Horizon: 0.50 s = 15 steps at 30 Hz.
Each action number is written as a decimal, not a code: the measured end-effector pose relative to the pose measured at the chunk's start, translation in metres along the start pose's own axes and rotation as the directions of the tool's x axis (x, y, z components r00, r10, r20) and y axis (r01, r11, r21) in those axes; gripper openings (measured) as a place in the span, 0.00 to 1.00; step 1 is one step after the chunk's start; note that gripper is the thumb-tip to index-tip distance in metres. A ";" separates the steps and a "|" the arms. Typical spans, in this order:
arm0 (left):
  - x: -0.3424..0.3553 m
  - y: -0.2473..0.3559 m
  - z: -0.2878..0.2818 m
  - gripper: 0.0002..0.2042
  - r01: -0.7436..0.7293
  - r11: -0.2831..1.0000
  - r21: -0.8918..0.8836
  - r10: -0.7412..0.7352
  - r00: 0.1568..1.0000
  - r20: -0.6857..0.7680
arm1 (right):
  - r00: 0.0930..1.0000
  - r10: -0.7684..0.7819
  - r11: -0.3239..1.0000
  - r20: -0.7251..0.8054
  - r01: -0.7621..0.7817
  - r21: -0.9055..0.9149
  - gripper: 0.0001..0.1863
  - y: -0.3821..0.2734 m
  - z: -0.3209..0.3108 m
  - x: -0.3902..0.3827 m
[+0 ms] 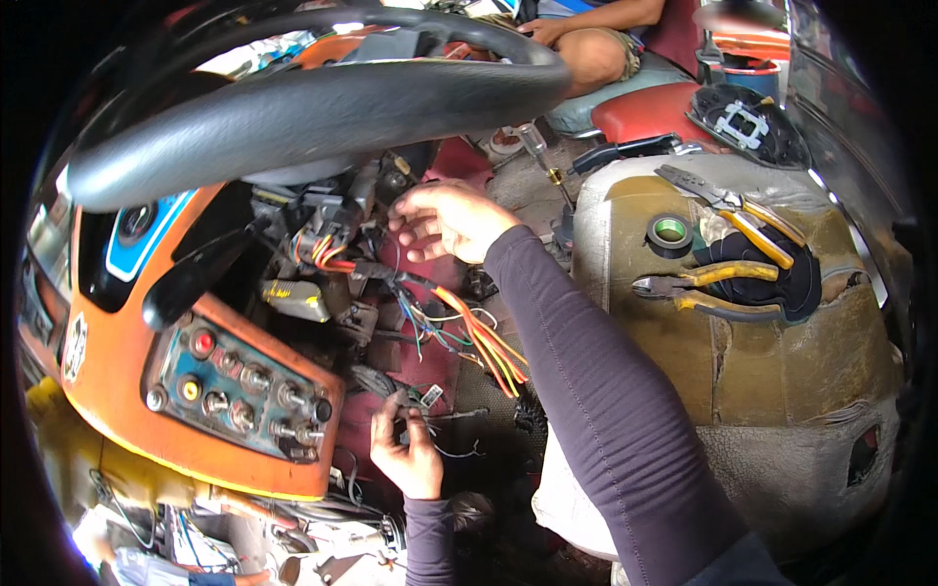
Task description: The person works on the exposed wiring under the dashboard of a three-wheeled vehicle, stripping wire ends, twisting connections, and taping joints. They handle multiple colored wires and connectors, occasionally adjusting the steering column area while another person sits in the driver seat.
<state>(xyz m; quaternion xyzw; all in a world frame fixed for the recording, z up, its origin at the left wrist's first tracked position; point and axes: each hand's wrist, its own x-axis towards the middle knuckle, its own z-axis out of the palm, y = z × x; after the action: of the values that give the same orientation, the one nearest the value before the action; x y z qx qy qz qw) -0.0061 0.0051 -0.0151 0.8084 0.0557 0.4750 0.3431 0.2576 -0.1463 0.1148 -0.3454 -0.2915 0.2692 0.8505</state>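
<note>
My right hand [451, 223] reaches in from the right beside the steering column, its fingers loosely curled and apart. A thin pale wire shows just below its fingertips; I see nothing gripped. Lower down, my left hand [406, 457] pinches some thin grey wires [442, 417] between thumb and fingers, with a small white tag next to it. Between the hands runs a taped harness of red, yellow and orange wires [479, 337], with thinner blue, green and white wires hanging loose. It leads to a dark connector block [318, 244] under the steering wheel [322, 117].
An orange dashboard [117, 391] carries a switch panel [239, 391] at left. On the worn seat [645, 361] lie pliers [747, 220], cutting pliers [708, 288] and a tape roll [669, 234]. A screwdriver [542, 156] stands beyond. Another person's knee [591, 61] shows at the top.
</note>
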 end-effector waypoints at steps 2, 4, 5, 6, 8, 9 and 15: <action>-0.001 0.000 0.001 0.16 0.020 1.000 -0.023 -0.020 1.000 -0.005 | 0.997 -0.053 0.997 0.047 0.050 0.064 0.10 0.007 0.005 0.003; -0.001 0.000 0.000 0.15 0.039 0.999 -0.024 -0.040 0.999 -0.023 | 0.994 -0.085 0.992 0.061 0.079 0.095 0.11 0.011 0.010 0.006; -0.001 0.000 -0.001 0.15 0.040 0.999 -0.016 -0.041 0.999 -0.034 | 0.997 -0.074 0.995 -0.027 0.076 0.071 0.12 0.012 0.010 0.007; 0.000 0.000 -0.003 0.15 0.039 0.999 0.000 -0.038 0.999 -0.038 | 0.992 -0.047 0.996 -0.116 0.056 0.077 0.13 0.013 0.011 0.010; 0.000 -0.001 -0.008 0.14 0.014 0.998 0.054 -0.012 0.999 -0.043 | 0.999 -0.031 0.998 -0.032 0.033 0.053 0.13 0.014 0.008 0.010; 0.001 -0.001 -0.008 0.14 0.019 0.999 0.043 -0.017 0.999 -0.051 | 0.999 -0.038 0.997 0.032 0.036 0.070 0.12 0.014 0.008 0.011; 0.003 0.006 -0.012 0.13 0.037 0.998 0.054 -0.033 0.997 -0.064 | 0.994 -0.076 0.994 0.080 0.069 0.082 0.10 0.014 0.003 0.009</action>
<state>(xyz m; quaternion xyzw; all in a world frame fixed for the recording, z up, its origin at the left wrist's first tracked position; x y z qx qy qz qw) -0.0157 0.0080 -0.0057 0.8011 0.0937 0.4926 0.3269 0.2578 -0.1307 0.1095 -0.2890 -0.3279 0.2635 0.8600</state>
